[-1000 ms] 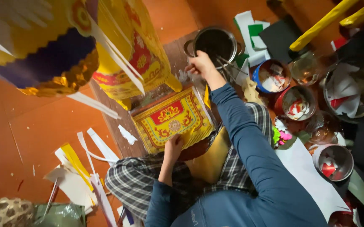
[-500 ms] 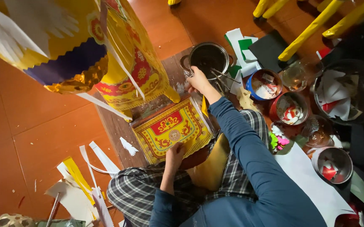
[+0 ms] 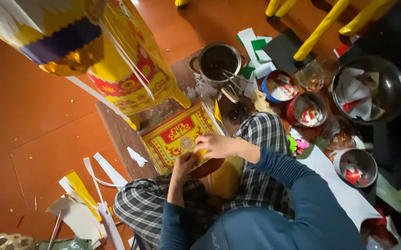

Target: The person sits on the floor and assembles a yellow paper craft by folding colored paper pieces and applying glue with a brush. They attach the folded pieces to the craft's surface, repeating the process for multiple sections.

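Both hands at the near edge of the yellow and red panel (image 3: 178, 137) on the board (image 3: 119, 134): left hand (image 3: 185, 163) fingers steadying from underneath, right hand (image 3: 214, 145) fingers pinching its edge flat

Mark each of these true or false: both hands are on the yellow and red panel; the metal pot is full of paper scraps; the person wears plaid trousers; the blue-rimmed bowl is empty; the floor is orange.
1. Both hands, left hand and right hand, are on the yellow and red panel. True.
2. The metal pot is full of paper scraps. False: it looks dark inside, no scraps.
3. The person wears plaid trousers. True.
4. The blue-rimmed bowl is empty. False: it holds paper scraps.
5. The floor is orange. True.
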